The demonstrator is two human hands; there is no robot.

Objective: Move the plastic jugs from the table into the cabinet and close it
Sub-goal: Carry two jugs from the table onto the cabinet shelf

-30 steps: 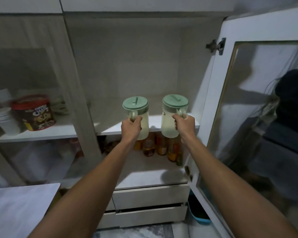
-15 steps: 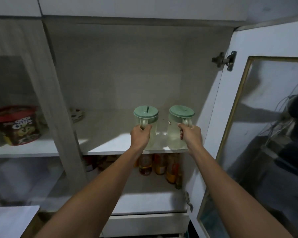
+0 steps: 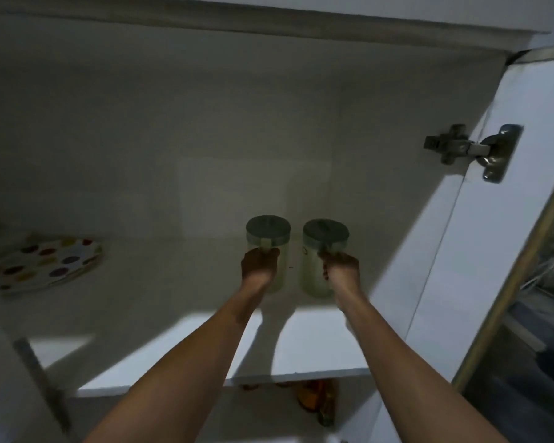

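Two pale plastic jugs with green lids stand side by side deep on the white cabinet shelf (image 3: 160, 302). My left hand (image 3: 259, 263) is closed around the handle of the left jug (image 3: 268, 230). My right hand (image 3: 341, 266) grips the handle of the right jug (image 3: 326, 233). Both jugs are upright, with their bases hidden partly by my hands; they look to rest on the shelf. The cabinet door (image 3: 480, 251) hangs open on the right, held by a metal hinge (image 3: 474, 151).
A polka-dot plate (image 3: 45, 263) lies at the shelf's far left. Amber bottles (image 3: 314, 401) show on the lower shelf under the front edge. A vertical cabinet divider (image 3: 42, 382) stands at the lower left. The door's glass panel (image 3: 544, 314) fills the right edge.
Both hands pushed the jugs from the shelf's front edge to deep inside the cabinet. The view moved in closer and tilted up, and the cereal tub dropped out of sight.
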